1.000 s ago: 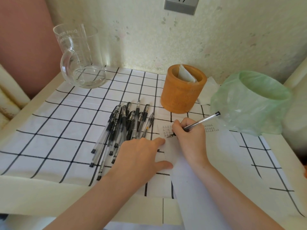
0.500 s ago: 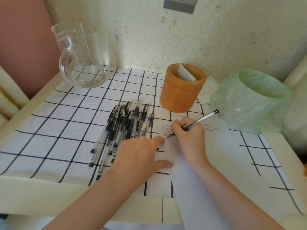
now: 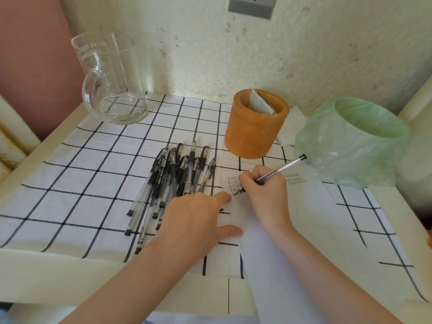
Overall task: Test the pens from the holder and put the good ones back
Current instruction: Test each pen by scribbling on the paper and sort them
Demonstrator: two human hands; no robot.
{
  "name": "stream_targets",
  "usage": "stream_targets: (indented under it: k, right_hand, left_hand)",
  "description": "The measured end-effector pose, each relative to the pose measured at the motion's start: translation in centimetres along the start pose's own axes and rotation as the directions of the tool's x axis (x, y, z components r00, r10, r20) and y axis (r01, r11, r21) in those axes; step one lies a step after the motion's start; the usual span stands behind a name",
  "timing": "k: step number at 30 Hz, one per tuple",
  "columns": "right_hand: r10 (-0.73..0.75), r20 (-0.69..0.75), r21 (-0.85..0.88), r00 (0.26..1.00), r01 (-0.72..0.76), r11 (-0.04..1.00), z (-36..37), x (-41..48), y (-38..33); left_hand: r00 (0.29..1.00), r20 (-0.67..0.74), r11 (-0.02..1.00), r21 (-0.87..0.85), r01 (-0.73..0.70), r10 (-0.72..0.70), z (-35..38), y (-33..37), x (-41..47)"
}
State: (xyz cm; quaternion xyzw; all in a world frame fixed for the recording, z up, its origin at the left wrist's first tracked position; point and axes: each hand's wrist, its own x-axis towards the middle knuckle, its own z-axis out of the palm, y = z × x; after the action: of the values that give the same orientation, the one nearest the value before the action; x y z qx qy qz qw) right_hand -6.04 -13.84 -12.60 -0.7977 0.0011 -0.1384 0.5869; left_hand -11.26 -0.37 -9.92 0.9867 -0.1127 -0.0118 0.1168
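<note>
Handwriting on the paper sheet lies partly hidden under the right hand, which pinches a pen, tip on the sheet. Left hand, fingers spread flat, covers several ends of the loose pen pile. Orange holder contains a folded white packet; the green-lined bin hides its interior.

Pens lie left of paper, holder behind.

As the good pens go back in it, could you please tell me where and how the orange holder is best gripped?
Probably round the plain side wall of the orange holder, from its front left: it stands upright and round, the green bag crowds its right, and folded paper fills part of its mouth.
</note>
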Motion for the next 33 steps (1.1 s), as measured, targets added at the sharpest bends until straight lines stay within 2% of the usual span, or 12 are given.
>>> stream_targets:
  k: [24, 27, 31, 33]
  right_hand:
    - [-0.035, -0.003, -0.027, 0.999, 0.035, 0.999, 0.0, 0.1, 0.0]
    - [-0.03, 0.034, -0.036, 0.999, 0.031, 0.999, -0.3, 0.2, 0.0]
    - [-0.021, 0.174, -0.062, 0.985, 0.032, 0.998, -1.1, 0.6, 0.0]
    - [-0.031, 0.17, -0.055, 0.985, 0.041, 0.998, -1.2, 0.1, 0.0]
  left_hand:
    - [1.0, 0.004, 1.0, -0.003, -0.007, 0.007, 0.1, -0.1, 0.0]
    - [1.0, 0.003, 1.0, 0.006, -0.004, 0.004, 0.2, -0.1, 0.0]
    - [1.0, 0.0, 1.0, 0.015, -0.006, 0.006, 0.2, -0.1, 0.0]
    - [1.0, 0.001, 1.0, 0.025, -0.004, 0.004, 0.1, 0.0, 0.0]
